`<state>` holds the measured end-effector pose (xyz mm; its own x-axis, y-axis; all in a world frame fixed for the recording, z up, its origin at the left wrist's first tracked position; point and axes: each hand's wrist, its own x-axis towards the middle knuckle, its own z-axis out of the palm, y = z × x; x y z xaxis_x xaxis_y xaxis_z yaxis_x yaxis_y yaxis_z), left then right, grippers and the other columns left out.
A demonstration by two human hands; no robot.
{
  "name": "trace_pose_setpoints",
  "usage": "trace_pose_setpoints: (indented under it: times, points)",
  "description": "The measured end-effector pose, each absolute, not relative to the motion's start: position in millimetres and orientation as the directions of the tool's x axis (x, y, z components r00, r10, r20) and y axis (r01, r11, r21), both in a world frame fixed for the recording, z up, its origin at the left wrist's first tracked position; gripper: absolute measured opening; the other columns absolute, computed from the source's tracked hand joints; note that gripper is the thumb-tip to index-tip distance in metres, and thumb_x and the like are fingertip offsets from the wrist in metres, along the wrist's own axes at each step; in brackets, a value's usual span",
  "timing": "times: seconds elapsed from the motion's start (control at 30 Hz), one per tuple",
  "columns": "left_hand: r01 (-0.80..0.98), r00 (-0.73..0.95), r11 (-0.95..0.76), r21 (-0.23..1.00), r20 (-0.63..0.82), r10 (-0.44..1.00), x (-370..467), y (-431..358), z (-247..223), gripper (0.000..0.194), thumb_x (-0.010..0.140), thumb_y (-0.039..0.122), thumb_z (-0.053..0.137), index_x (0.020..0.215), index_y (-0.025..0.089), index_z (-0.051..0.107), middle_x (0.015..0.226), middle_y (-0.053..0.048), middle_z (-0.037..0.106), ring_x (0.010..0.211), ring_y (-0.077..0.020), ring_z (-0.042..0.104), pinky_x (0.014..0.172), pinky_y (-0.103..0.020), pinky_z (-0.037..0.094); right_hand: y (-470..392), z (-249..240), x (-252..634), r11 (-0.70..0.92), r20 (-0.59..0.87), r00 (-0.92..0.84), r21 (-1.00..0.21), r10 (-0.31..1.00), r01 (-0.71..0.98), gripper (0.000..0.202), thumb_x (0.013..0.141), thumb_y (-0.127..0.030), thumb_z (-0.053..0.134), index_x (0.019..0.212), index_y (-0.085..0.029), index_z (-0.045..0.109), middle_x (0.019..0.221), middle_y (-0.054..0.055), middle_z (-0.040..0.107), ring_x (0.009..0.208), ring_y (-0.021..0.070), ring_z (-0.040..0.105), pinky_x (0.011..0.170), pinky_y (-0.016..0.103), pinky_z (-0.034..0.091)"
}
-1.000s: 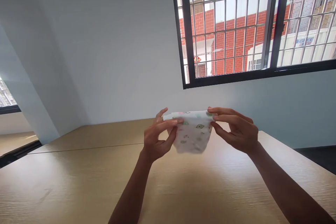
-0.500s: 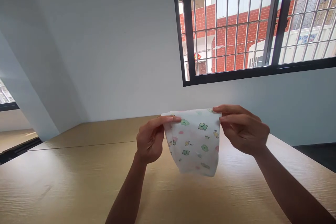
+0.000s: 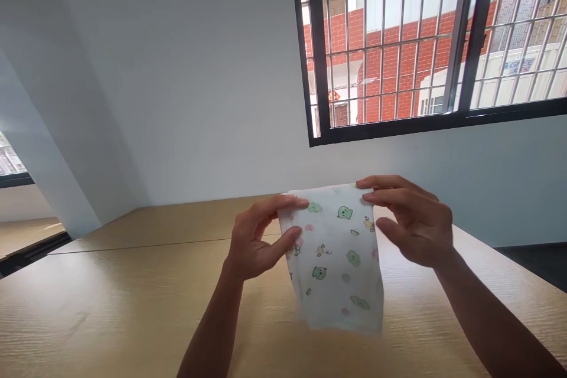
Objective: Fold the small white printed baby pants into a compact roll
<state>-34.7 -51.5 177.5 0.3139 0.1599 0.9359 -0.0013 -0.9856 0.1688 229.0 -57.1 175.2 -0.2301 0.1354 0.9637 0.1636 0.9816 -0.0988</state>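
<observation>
A white cloth (image 3: 332, 248) printed with green cartoon animals, pink spots and small yellow figures is spread out in front of me, its blurred lower edge towards me. My left hand (image 3: 263, 239) is at its upper left side, with the forefinger lying across the front and the thumb spread away lower down, over the left edge. At the upper right corner, the fingertips of my right hand (image 3: 411, 221) touch the cloth. The right thumb stands apart from those fingers, beside the right edge. Whether the cloth rests fully on the table cannot be seen.
Under my hands is a light wood table (image 3: 133, 295) with a thin seam near its far side. Behind it rises a pale wall (image 3: 199, 88). A black-framed window (image 3: 385, 130) with metal bars is at the upper right.
The cloth's lower edge has come down and towards me, so more of its print shows. Both thumbs have moved away from the forefingers, and the hands have opened.
</observation>
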Motion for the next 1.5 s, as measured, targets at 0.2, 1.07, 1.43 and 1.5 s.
trace_pose_setpoints:
  times: [0.2, 1.07, 1.43, 1.5]
  points:
    - [0.085, 0.14, -0.96, 0.266, 0.951, 0.276, -17, -37, 174, 0.032, 0.077, 0.004, 0.07, 0.104, 0.019, 0.064, 0.096, -0.006, 0.066, 0.089, -0.0172, 0.063, 0.073, -0.03, 0.06, -52, 170, 211, 0.911, 0.936, -0.038, -0.33, 0.35, 0.248, 0.017, 0.077, -0.015, 0.073, 0.091, -0.024, 0.07, 0.113, 0.005, 0.057, 0.097, 0.0208, 0.06, 0.075, 0.037, 0.063]
    - [0.176, -0.354, -0.97, 0.168, 0.93, 0.097, 4, -47, 178, 0.036, 0.064, 0.012, 0.082, 0.08, 0.019, 0.05, 0.098, -0.001, 0.044, 0.085, -0.0116, 0.055, 0.073, -0.027, 0.056, -45, 149, 178, 0.409, 0.494, -0.438, -0.869, 0.751, -0.278, 0.034, 0.075, -0.028, 0.078, 0.106, -0.02, 0.068, 0.102, 0.008, 0.072, 0.094, 0.0259, 0.069, 0.079, 0.04, 0.06]
    - [-0.176, 0.425, -0.49, 0.854, 0.515, 0.745, -10, -31, 172, 0.05, 0.073, 0.032, 0.079, 0.115, 0.019, 0.056, 0.113, -0.013, 0.064, 0.102, -0.0291, 0.064, 0.077, -0.039, 0.059, -29, 160, 204, 0.568, 0.588, -0.259, -0.809, 0.767, -0.153, 0.023, 0.071, -0.031, 0.08, 0.089, -0.019, 0.073, 0.087, 0.004, 0.074, 0.081, 0.0239, 0.07, 0.067, 0.034, 0.061]
    - [-0.065, 0.486, -0.486, 0.872, 0.453, 0.747, -13, -26, 171, 0.031, 0.078, 0.035, 0.075, 0.1, 0.016, 0.064, 0.101, -0.011, 0.07, 0.094, -0.028, 0.067, 0.075, -0.038, 0.058, -22, 158, 202, 0.557, 0.575, -0.276, -0.817, 0.77, -0.147, 0.024, 0.072, -0.033, 0.08, 0.089, -0.018, 0.073, 0.086, 0.005, 0.074, 0.081, 0.0241, 0.07, 0.067, 0.035, 0.061]
